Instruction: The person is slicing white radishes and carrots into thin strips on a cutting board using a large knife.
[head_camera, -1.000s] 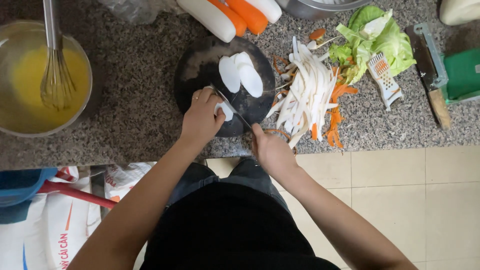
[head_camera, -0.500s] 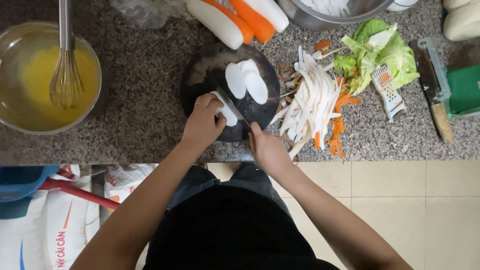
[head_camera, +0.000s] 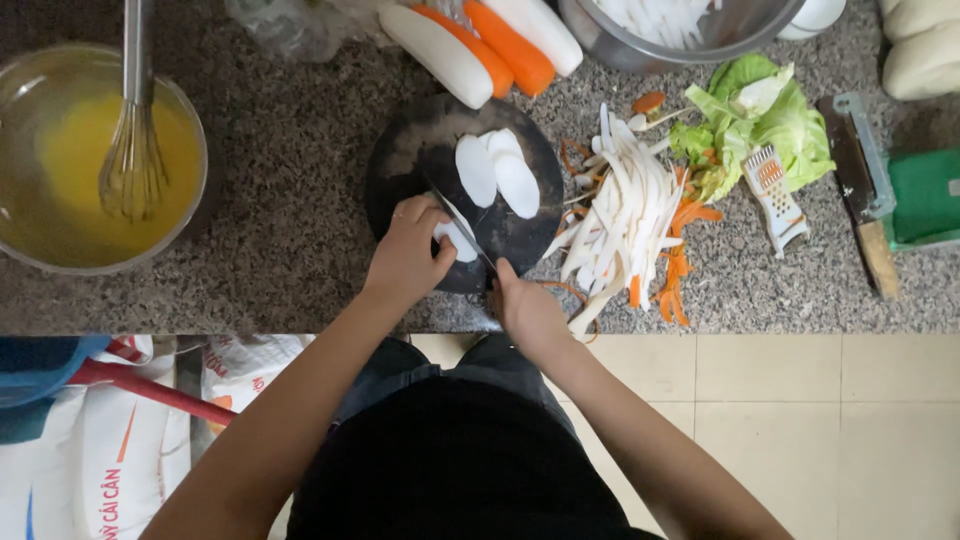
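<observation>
My left hand (head_camera: 408, 262) pins small white radish piece (head_camera: 455, 240) flat on round dark cutting board (head_camera: 410, 160), near its front edge. My right hand (head_camera: 528, 310) grips knife (head_camera: 462, 222), blade slanted across board, edge against piece. Three white oval slices (head_camera: 497, 172) lie overlapped at board's far side.

Views: one only, head-worn, none shared.
Position: above the worktop (head_camera: 280, 200) edge, over the torso.
Direction: straight down, far worktop side at top.
Nearness: arm's length, close.
Framing: round chopping board (head_camera: 400, 170) central, just beyond both grips; tiled floor (head_camera: 800, 420) below.
</observation>
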